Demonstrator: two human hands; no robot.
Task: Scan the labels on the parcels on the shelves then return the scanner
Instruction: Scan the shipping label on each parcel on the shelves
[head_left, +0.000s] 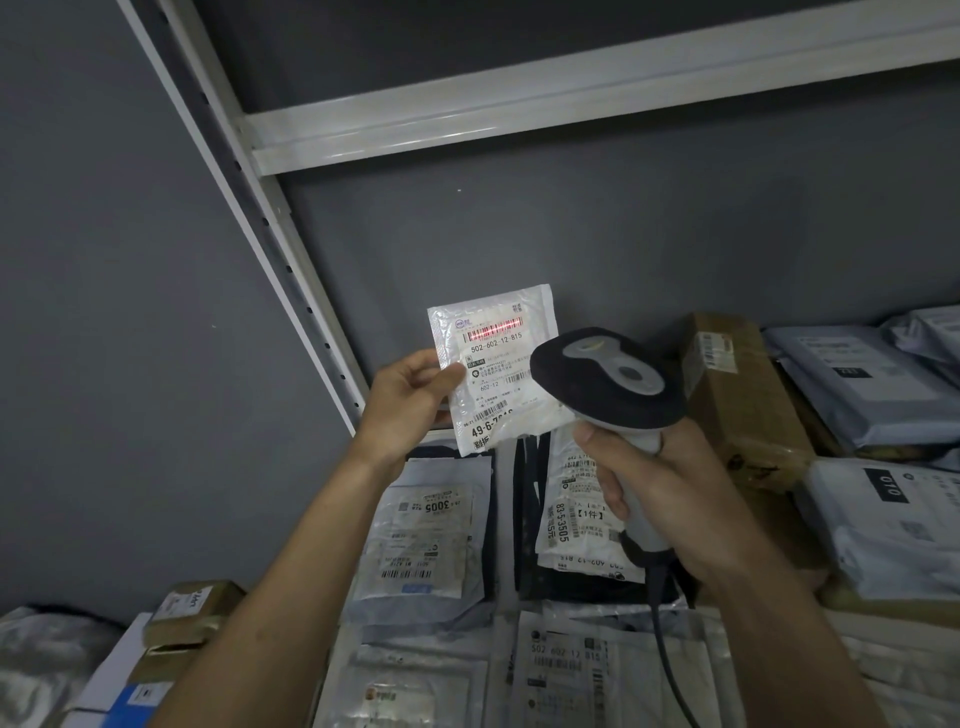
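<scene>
My left hand pinches the left edge of a small white parcel and holds it upright above the shelf. A red scan line lies across the barcode at the top of its label. My right hand grips the handle of a black and grey barcode scanner, whose head sits just right of the parcel and points at it. The scanner's cable hangs down from the handle. Several more labelled parcels lie flat on the shelf below my hands.
A white shelf post slants up on the left and a shelf beam runs overhead. A brown cardboard box and grey mailer bags stand to the right. Small boxes lie at lower left against the grey wall.
</scene>
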